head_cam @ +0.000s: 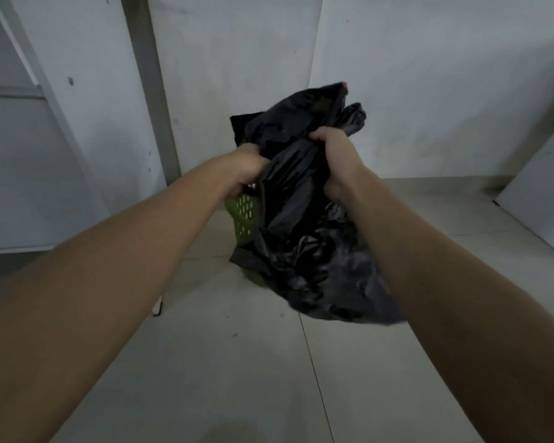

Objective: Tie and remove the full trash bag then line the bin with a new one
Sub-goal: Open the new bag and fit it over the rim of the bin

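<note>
A black trash bag (304, 238) hangs in front of me, bulging and crumpled at the bottom, its gathered top sticking up above my fists. My left hand (248, 167) grips the bag's neck on the left side. My right hand (331, 148) is clenched on the neck from the right, slightly higher. Behind the bag, a green perforated plastic bin (243, 215) shows only as a strip on the left; the bag hides most of it. Whether the bag's bottom is still inside the bin cannot be told.
Pale tiled floor (237, 362) spreads below. Grey walls meet in a corner behind the bin. A white shelf or cabinet frame (29, 155) stands at left, and a white panel (544, 193) leans at right.
</note>
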Tool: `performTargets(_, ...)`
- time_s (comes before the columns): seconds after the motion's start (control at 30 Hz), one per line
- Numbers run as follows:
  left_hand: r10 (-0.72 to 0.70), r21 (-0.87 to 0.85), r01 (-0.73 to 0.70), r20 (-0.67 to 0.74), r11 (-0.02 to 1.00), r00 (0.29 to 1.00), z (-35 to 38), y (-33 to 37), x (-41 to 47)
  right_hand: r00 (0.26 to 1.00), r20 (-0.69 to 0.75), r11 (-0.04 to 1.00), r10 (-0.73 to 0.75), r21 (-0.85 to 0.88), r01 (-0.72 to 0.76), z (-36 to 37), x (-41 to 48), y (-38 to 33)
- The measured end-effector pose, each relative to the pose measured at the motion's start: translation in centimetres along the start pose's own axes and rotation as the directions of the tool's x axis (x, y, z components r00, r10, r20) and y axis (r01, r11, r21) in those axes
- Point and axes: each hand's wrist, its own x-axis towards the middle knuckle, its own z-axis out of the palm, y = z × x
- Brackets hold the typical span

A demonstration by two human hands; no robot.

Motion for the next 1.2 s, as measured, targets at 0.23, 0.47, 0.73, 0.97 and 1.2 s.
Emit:
performTargets(0.23, 0.213, -0.042, -0.24, -0.335, 0.97, 0.918, -1.4, 6.7, 2.3, 0.984, 0.143, 0.99, 0.108, -0.11, -0.093, -0.4, 0.8, -4.9)
performTargets(0.47, 0.548, 0.259, -0.484, -0.449, 0.836, 0.706, -1.6, 9.0, 3.7, 0.997, 0.08, 0.961, -0.014, 0.276, -0.009, 1.5, 1.9, -8.3)
performTargets(0.73, 0.447, 0.362, -0.312, -0.391, 0.878, 0.804, -0.1, 0.4, 6.7, 0.993, -0.042, 0.823, 0.106, 0.564, -0.064, 0.7, 6.1, -5.5)
performTargets(0.97, -0.254, -0.185, 0.192, -0.418, 0.964, 0.872, 2.7, -9.2, 10.8, 0.954, -0.141, 0.777, 0.266, 0.617, -0.126, -0.8, 11.6, 1.4)
performTargets(1.2, -0.548, -0.457, 0.392, -0.282, 0.799, 0.788, 3.4, -10.9, 14.0, 0.923, -0.159, 0.794, 0.351, 0.572, -0.203, -2.8, 15.5, 4.3)
